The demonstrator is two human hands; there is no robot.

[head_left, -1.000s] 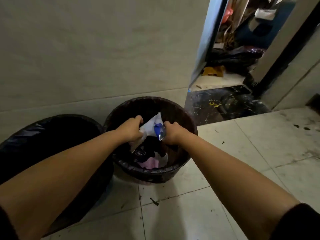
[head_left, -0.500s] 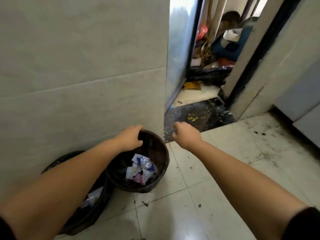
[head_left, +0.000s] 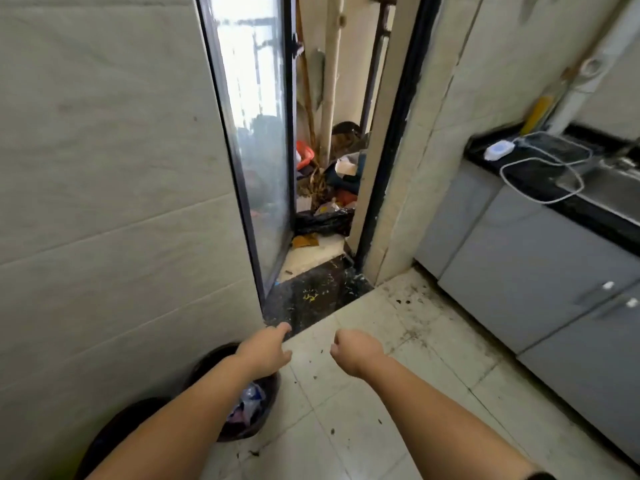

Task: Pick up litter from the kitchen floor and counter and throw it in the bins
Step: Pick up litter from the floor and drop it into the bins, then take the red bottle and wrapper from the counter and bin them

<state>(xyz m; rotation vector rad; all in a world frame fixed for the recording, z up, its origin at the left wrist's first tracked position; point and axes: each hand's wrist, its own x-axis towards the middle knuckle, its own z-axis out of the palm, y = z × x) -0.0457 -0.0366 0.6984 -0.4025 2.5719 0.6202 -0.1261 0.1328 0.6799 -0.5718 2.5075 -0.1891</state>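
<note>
Two round dark bins stand against the left wall. The nearer-to-door bin (head_left: 268,415) holds crumpled white, blue and pink litter (head_left: 248,401); my left forearm crosses over it. The second bin (head_left: 114,431) sits at the lower left, mostly hidden by my arm. My left hand (head_left: 265,348) hovers above the first bin's far rim, empty, with fingers loosely apart and one pointing forward. My right hand (head_left: 353,349) is out over the floor tiles to the right, curled into a fist with nothing visible in it.
Ahead, a glass door (head_left: 254,161) stands open onto a cluttered side room with a black bag (head_left: 323,221). Dark specks litter the tile floor (head_left: 408,306). Grey cabinets (head_left: 540,271) and a black counter (head_left: 540,178) with a white cable run along the right.
Both hands let go of the white and blue wrapper, which now lies in the bin. The hands rose and drew apart, and the view lifted toward the doorway and counter.
</note>
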